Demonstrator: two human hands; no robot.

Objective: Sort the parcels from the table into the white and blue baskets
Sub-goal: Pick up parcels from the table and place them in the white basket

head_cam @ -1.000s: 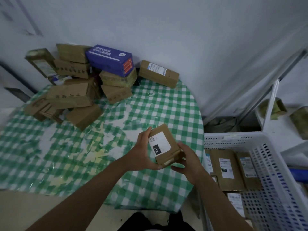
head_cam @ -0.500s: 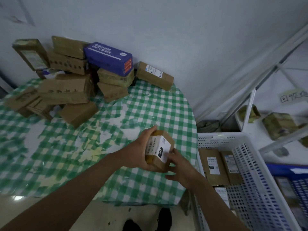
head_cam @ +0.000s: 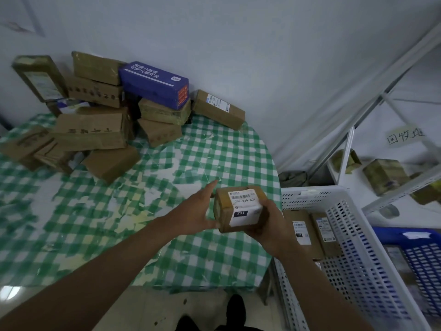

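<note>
The surface [head_cam: 214, 149], spread with a green-and-white checked cloth, is seen carrying a heap of cardboard parcels [head_cam: 95, 130] at its far left, a blue box [head_cam: 155, 84] perched on top. Off its right edge the white basket [head_cam: 358, 247] is found, two labelled parcels already lying flat inside; the blue basket [head_cam: 420, 254] is glimpsed just beyond it. Above the surface's near right corner, close to the white basket's rim, a small cardboard parcel [head_cam: 238, 209] is held up, its white label, marked 231, turned towards the camera. It is cradled from below and from the right by the right hand [head_cam: 274, 225], fingers curled round it. The left hand [head_cam: 195, 211] is laid against its left face with fingers straight, so no grip is closed there. The parcel is judged light and stiff, carried easily by one hand; its taped skin could prove slippery, so it is best taken across opposite faces, label left uncovered.
</note>
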